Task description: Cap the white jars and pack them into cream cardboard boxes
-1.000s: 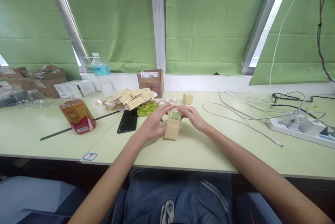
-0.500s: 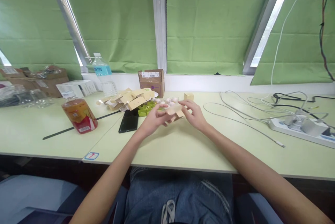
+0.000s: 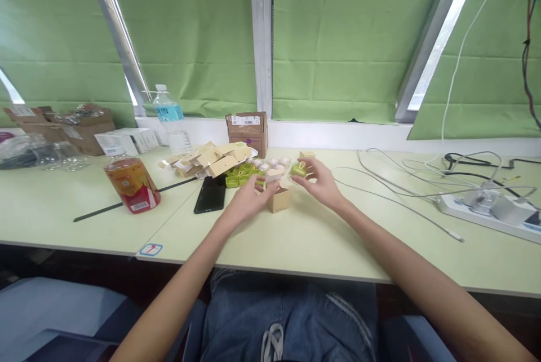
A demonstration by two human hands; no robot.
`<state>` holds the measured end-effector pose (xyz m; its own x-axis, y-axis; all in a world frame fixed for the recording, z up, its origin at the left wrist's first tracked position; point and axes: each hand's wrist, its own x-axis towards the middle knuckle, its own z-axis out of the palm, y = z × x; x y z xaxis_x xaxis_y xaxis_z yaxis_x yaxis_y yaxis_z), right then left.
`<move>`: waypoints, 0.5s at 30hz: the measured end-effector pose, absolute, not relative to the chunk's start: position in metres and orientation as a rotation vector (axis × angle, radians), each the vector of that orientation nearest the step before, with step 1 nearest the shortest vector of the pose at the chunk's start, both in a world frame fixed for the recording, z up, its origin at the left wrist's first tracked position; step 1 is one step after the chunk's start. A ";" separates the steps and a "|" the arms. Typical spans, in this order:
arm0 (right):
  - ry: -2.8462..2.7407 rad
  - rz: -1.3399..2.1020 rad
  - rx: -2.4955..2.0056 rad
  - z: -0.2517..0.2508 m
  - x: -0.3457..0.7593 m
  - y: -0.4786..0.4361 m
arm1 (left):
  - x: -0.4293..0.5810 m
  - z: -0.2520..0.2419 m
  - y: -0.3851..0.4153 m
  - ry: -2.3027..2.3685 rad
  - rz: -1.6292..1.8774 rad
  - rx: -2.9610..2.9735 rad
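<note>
My left hand (image 3: 249,199) is closed on the side of a small tan cardboard box (image 3: 280,201), which stands on the table with its top flaps up. Between the fingertips of my right hand (image 3: 322,184) is a small rounded green case with a loop (image 3: 298,170), held just right of the box. Several more green cases (image 3: 244,175) lie beyond my left hand. Behind the box sits a clear tray (image 3: 285,162) with whitish round pieces in it. Another small tan box (image 3: 307,154) is partly hidden behind my right hand.
Flattened tan cartons (image 3: 211,159) are heaped left of the green cases, near a black phone (image 3: 210,195). A drink bottle (image 3: 133,184) and a water bottle (image 3: 171,125) stand left. Cables and a power strip (image 3: 460,208) lie right. A brown carton (image 3: 249,133) stands behind.
The small box, held up between both hands before, now rests upright on the table with its top open. My right hand has moved off it to the right and holds a green case.
</note>
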<state>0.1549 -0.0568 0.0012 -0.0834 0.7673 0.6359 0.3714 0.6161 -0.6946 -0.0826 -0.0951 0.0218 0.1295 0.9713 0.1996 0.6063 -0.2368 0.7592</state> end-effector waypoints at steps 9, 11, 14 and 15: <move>-1.630 0.771 -0.545 0.016 0.120 -0.097 | -0.069 0.014 -0.102 1.421 1.163 2.115; -1.680 0.752 -0.506 0.011 0.110 -0.099 | -0.070 0.014 -0.102 1.419 1.163 2.126; -1.717 0.725 -0.460 0.006 0.104 -0.096 | -0.072 0.015 -0.103 1.461 1.152 2.187; -1.727 0.723 -0.452 0.005 0.105 -0.095 | -0.072 0.014 -0.104 1.459 1.145 2.216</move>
<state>0.1049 -0.0952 0.0054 -0.2735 0.6358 0.7218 -0.0686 0.7356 -0.6739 -0.0723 -0.1039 0.0145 0.1888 0.8609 0.4724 0.6633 -0.4665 0.5852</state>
